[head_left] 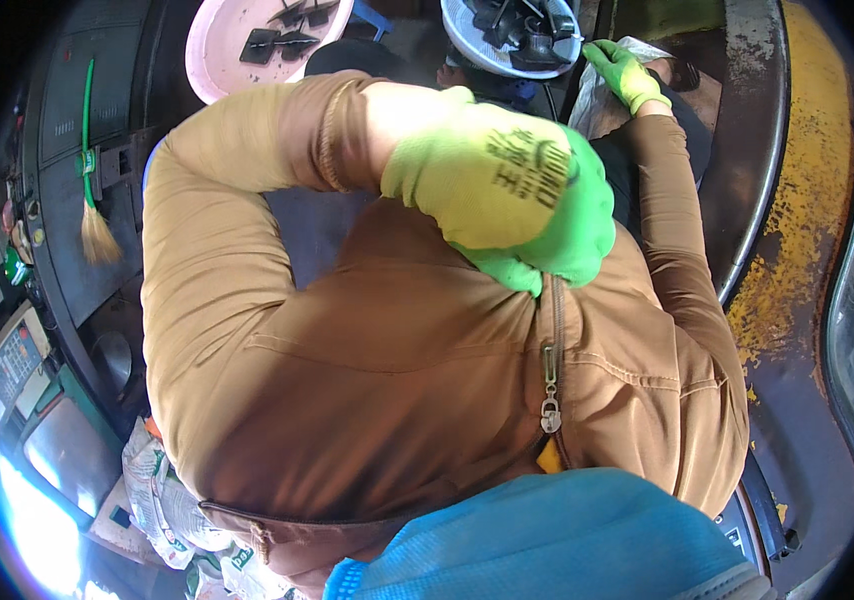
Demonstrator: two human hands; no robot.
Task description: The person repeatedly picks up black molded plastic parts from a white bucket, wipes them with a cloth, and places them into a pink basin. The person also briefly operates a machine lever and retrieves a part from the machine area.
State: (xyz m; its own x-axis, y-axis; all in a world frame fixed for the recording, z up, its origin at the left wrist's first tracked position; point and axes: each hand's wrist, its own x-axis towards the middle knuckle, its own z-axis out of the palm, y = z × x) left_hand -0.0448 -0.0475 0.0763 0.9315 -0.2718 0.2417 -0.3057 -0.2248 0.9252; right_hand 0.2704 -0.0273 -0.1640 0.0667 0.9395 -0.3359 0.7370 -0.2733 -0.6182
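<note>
Across the front of my brown jacket point(377, 370), my left hand point(507, 190) is curled closed in a yellow and green work glove. Its fingers lie right by the jacket's zip point(550, 385); what they hold, if anything, is hidden behind the hand. My right hand point(632, 78), gloved the same way, reaches out at the upper right. Its fingers are stretched out over a white plastic sheet or bag point(597, 105) near my dark-clothed leg.
A pink basin point(209, 60) and a white-and-blue basket point(467, 50), both holding black parts, stand at the top. A worn yellow metal machine edge point(812, 130) runs along the right. Left are a broom point(97, 235), a keypad panel point(15, 360) and sacks point(162, 495).
</note>
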